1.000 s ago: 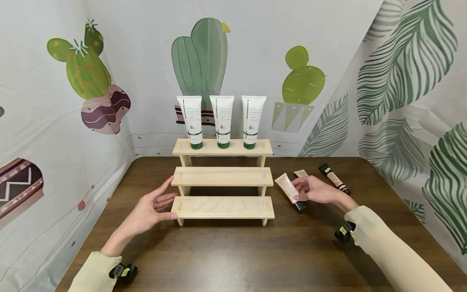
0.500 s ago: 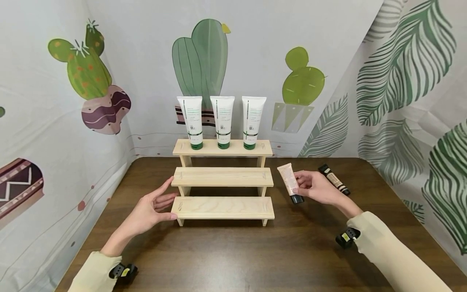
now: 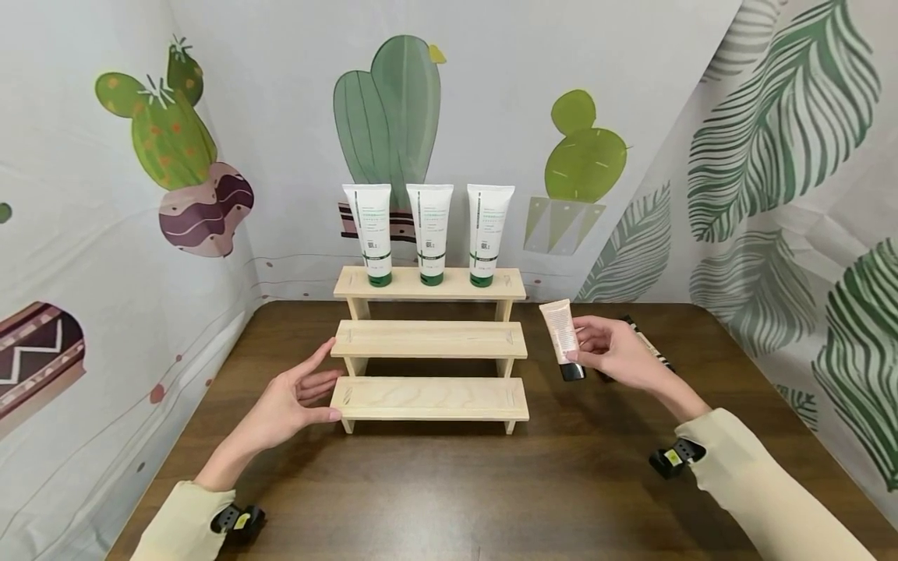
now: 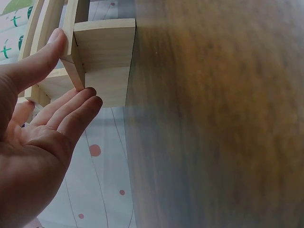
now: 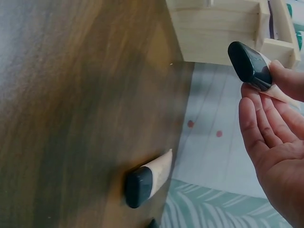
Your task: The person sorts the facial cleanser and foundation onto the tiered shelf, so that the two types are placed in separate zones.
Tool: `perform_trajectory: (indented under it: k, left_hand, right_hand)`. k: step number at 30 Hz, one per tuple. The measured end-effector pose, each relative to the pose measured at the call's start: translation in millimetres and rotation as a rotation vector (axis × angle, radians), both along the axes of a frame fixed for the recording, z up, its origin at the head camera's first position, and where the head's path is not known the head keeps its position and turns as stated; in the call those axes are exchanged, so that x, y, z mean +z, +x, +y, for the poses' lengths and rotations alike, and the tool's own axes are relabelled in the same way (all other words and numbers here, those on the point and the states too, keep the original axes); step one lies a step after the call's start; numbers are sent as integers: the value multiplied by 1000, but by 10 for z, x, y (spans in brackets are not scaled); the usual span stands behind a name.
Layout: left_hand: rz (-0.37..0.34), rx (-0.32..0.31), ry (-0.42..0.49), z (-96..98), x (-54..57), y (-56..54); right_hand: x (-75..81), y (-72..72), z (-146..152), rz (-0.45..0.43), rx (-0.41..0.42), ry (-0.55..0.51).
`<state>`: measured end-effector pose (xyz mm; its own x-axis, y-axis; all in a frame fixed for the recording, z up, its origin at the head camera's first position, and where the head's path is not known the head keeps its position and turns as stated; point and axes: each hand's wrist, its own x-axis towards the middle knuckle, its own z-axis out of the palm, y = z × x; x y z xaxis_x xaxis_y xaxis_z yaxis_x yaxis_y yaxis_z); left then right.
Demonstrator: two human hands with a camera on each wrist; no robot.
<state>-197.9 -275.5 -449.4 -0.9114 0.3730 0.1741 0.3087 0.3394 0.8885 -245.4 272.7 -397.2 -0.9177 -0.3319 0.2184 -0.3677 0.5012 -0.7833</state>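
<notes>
My right hand (image 3: 617, 354) pinches a small pale pink cosmetic tube (image 3: 560, 329) between thumb and fingers, its black cap pointing down. This tube is raised above the table, just right of the three-tier wooden display stand (image 3: 431, 396). In the right wrist view its black cap (image 5: 249, 65) faces the camera. My left hand (image 3: 284, 407) touches the stand's left end, thumb at the bottom step and forefinger at the middle one; the left wrist view shows the fingers (image 4: 71, 111) nearly straight against the wood. Three white tubes with green caps (image 3: 431, 234) stand on the top step.
Another pinkish tube with a black cap (image 5: 147, 183) lies on the dark wooden table (image 3: 449, 483), mostly hidden behind my right hand in the head view. Beside it a black-and-beige tube (image 3: 652, 347) lies partly covered. A cloth printed with cacti and leaves (image 3: 491, 93) hangs behind.
My right hand has lifted the pink tube off the table, tipped it more upright and turned it so its printed side shows. My left hand has stayed at the stand.
</notes>
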Motion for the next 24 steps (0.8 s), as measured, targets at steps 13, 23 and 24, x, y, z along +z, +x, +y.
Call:
perform_trajectory:
  k: [13,23,24]
  left_hand:
    - [13,0,-12,5,-1,19]
    - [12,2,-13,12,10,17]
    - [11,3,-12,15,12,14]
  right_hand:
    - [345,192,-301,70,55,-41]
    - [465,203,-767,89,145,-66]
    - [470,193,-810,88,153,-68]
